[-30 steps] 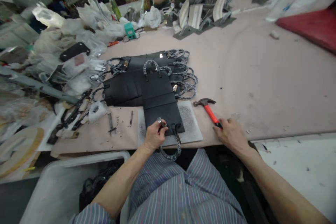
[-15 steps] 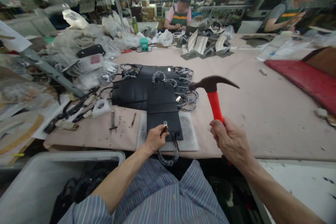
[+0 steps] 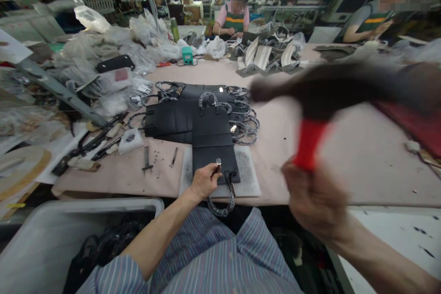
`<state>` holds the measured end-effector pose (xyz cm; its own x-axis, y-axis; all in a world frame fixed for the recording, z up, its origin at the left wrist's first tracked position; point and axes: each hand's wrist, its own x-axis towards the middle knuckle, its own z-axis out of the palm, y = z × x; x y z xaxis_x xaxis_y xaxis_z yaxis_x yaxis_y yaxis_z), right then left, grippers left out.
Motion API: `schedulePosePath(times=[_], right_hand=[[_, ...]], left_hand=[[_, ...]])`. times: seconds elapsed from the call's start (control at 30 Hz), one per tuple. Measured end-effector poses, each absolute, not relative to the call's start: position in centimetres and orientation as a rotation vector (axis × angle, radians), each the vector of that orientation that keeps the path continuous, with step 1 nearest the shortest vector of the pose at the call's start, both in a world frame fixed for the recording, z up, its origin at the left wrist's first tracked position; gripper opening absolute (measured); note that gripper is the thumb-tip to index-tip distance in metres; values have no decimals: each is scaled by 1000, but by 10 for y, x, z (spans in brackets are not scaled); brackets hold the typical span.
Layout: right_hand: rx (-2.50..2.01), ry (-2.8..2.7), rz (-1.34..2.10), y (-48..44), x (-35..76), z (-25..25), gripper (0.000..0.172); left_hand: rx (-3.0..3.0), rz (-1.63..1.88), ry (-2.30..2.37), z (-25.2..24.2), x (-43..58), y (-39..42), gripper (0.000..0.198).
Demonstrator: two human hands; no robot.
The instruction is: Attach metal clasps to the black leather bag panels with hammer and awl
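Observation:
My right hand (image 3: 315, 197), smeared by motion, grips a claw hammer (image 3: 312, 135) by its red handle, raised to the right of the work. Pinched in my left hand (image 3: 206, 180) is a short metal punch (image 3: 218, 162), standing upright over the near part of a black leather bag panel (image 3: 213, 154). The punch's lower end is hidden by my fingers. Under that panel lies a pale slab (image 3: 251, 179). A plastic-wrapped handle (image 3: 222, 206) hangs from the panel over the table's front edge. More black panels (image 3: 168, 121) with wrapped handles are stacked behind.
Left of the slab lie a T-shaped metal tool (image 3: 147, 160), a thin rod (image 3: 174, 157) and scattered small bits. A grey bin (image 3: 103, 204) stands below the table's left front edge. Plastic bags (image 3: 113, 50) heap at the left. Co-workers (image 3: 234, 14) sit across the table.
The hammer and my right hand have risen closer to the camera and shifted right. My left hand keeps the punch at the same spot on the panel.

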<state>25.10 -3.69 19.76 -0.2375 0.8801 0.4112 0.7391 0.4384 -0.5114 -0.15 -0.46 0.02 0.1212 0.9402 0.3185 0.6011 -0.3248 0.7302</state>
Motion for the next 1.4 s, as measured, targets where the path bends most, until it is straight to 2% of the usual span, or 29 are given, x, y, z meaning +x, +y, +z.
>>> schedulePosePath(times=[0.13,0.27,0.33,0.4,0.5,0.7,0.77,0.87,0.93,1.03,1.17,1.27,1.4], right_hand=[[-1352,-2411,245,-32,248,192,28],[-1318,-1954,150,-30,244,217,28],[-1286,-1830,98,-35,241,213,27],[-1283,-2017,137,-40,242,196,30],[-1480,-2296,378,-41,256,167,31],[-1914,-1852,805,-17,314,99,38],[-2103,-1778,818,-8,333,66,38],[-2208,-1828,625,3,344,29,32],[-2098,-1895,411,5,331,20,27],[-1697,-2068,126,6,282,23,36],[-1276,-2276,278,4,210,23,37],[-1267,-2281,359,0,188,13,36],[-1280,-2278,427,-1,191,7,37]], left_hand=[[1974,1002,1520,-2,-2,-4,13],[1961,1023,1499,-2,-2,-4,12],[1961,1010,1502,-2,-2,-4,12],[1961,986,1516,-1,-2,-4,11],[1960,983,1518,-2,-2,-4,10],[1970,990,1494,7,-4,-6,9],[1960,977,1502,11,-3,-9,9],[1941,988,1516,14,-1,-13,12],[1933,1027,1515,13,1,-14,12],[1951,1082,1506,8,2,-11,13],[2033,1090,1523,4,-1,-7,14],[2181,1051,1457,8,-2,-8,13],[2294,868,1127,16,3,-7,14]])
